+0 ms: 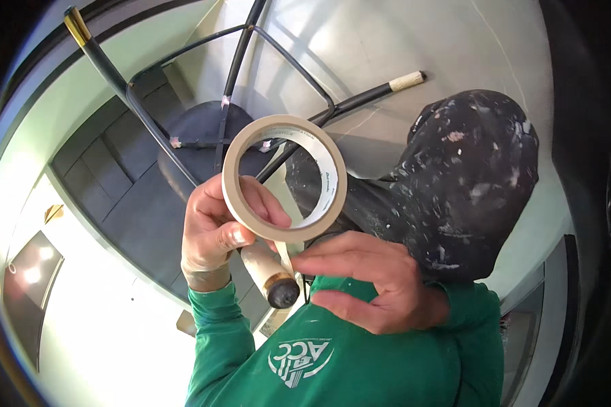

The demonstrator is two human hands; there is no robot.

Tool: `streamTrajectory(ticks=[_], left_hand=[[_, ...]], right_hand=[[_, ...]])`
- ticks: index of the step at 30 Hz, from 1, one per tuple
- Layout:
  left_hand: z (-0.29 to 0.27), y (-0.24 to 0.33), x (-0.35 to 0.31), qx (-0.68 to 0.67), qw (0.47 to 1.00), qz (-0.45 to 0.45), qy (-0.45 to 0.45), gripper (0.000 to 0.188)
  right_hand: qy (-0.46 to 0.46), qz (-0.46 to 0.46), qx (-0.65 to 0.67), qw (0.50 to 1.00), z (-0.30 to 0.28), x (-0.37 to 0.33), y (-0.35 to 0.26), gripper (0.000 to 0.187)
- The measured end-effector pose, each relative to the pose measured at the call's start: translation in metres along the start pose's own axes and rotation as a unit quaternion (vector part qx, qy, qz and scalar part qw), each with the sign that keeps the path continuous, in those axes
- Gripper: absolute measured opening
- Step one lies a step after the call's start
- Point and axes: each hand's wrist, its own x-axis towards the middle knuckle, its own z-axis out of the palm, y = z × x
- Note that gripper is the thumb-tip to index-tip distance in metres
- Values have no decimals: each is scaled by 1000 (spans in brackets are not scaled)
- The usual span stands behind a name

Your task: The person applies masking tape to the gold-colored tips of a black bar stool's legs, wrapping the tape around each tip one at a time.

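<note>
My left hand (210, 220) holds a roll of beige masking tape (231, 178), with fingers reaching through its ring. A short strip of tape (284, 256) runs down from the roll toward a stool leg (256, 264). That leg points toward me, is wrapped in pale tape and ends in a dark round foot (283, 293); a brown-gold band shows between them. My right hand (380, 275) is beside the leg, fingers stretched out and thumb apart, its fingertips at the strip; whether they touch it is hard to tell.
The leg belongs to an upturned black metal stool with a round dark seat (183, 129). Another leg has a taped end (406, 82); one at upper left has a bare gold end (77, 26). My paint-spotted dark trouser knee (472, 183) is at right. Grey tiles (129, 163) lie left.
</note>
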Motion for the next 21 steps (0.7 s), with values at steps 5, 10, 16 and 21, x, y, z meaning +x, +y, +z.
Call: streamTrajectory(ticks=[5, 10, 16, 21], left_hand=[[4, -8, 0, -26, 998, 63, 1, 38], [-1, -13, 1, -57, 995, 83, -15, 35], [-5, -19, 0, -96, 990, 102, -29, 32], [-1, -24, 4, -114, 975, 182, -55, 29]], right_hand=[[-17, -23, 33, 999, -2, 4, 6, 45], [-34, -18, 82, 996, -3, 5, 11, 46], [-41, -17, 95, 994, -3, 8, 14, 47], [-43, -14, 119, 992, -3, 7, 16, 46]])
